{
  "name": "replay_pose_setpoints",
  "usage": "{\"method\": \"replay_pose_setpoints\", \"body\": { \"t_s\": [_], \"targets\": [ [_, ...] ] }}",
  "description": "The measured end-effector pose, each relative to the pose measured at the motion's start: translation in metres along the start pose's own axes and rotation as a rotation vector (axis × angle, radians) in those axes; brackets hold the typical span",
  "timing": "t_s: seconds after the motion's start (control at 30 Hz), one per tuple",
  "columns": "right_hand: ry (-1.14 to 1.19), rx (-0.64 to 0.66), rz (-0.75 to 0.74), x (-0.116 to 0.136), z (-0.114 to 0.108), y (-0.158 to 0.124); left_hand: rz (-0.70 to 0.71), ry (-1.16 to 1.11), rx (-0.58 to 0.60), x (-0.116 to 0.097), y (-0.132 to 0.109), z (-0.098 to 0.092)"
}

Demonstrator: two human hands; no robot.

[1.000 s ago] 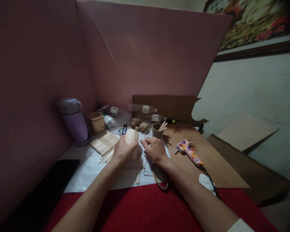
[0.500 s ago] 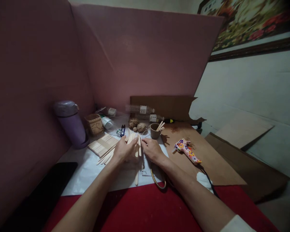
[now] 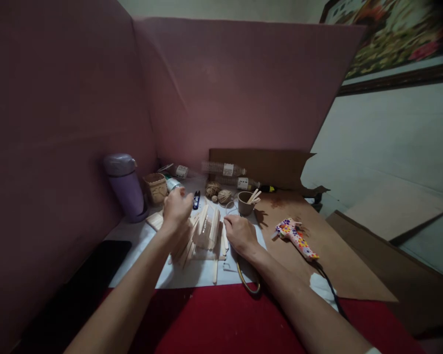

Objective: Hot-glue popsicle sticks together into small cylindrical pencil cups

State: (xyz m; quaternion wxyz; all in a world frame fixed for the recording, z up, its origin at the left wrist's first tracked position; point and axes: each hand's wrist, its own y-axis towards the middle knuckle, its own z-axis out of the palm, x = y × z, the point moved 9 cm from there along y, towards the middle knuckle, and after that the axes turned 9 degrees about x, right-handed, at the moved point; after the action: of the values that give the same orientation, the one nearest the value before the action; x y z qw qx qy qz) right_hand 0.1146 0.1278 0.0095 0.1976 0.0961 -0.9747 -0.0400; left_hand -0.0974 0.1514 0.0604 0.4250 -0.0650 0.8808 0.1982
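Note:
A clear, curved plastic piece (image 3: 205, 233) with wooden craft sticks (image 3: 214, 223) along it lies on the white sheet between my hands. My left hand (image 3: 177, 211) is raised to its left, fingers curled, in front of a clear plastic bottle (image 3: 173, 183); whether it grips anything is hidden. Just right of the plastic piece is my right hand (image 3: 240, 235), its fingers bent and closed near the sticks, with their tips partly hidden. Loose craft sticks (image 3: 188, 253) fan out below my left wrist, and a flat bundle of sticks (image 3: 154, 221) is partly covered by that hand.
A brown cup (image 3: 245, 205) holds several sticks. Balls of twine (image 3: 225, 197) and blue snips (image 3: 196, 200) lie behind my hands. A flowered glue gun (image 3: 298, 240) rests on cardboard (image 3: 339, 275) at right. A purple tumbler (image 3: 127, 191) and a small woven-look pot (image 3: 155, 188) stand left.
My left hand has left the plastic piece and moved up and left, toward the bottle. The right hand stays beside the sticks. The view has shifted slightly left.

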Motion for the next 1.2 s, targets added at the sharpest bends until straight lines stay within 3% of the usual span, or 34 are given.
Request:
{"method": "replay_pose_setpoints", "body": {
  "t_s": [0.17,0.3,0.57,0.73,0.93,1.0,1.1,1.2],
  "targets": [
    [-0.023,-0.002,-0.013,0.001,0.002,-0.001,-0.05,0.357,-0.083,0.001,0.045,-0.04],
    [-0.031,-0.005,-0.012,0.0,0.001,-0.001,-0.075,0.397,-0.056,0.024,0.071,-0.044],
    [-0.056,0.008,-0.027,0.001,0.002,0.001,-0.09,0.369,-0.163,0.039,0.075,-0.056],
    [-0.069,0.007,-0.055,0.004,0.003,-0.001,0.045,0.235,-0.299,0.024,0.064,-0.068],
    [-0.059,-0.002,-0.082,0.006,0.003,-0.001,0.203,-0.023,-0.361,0.0,0.05,-0.071],
    [-0.049,-0.008,-0.082,0.006,0.003,-0.001,0.171,-0.249,-0.315,0.001,0.048,-0.065],
    [-0.024,-0.023,-0.076,0.005,0.002,-0.002,0.096,-0.626,-0.155,-0.001,0.046,-0.045],
    [0.007,-0.059,-0.066,0.003,-0.005,-0.001,0.072,-0.828,-0.052,-0.011,0.039,-0.031]
  ]
}}
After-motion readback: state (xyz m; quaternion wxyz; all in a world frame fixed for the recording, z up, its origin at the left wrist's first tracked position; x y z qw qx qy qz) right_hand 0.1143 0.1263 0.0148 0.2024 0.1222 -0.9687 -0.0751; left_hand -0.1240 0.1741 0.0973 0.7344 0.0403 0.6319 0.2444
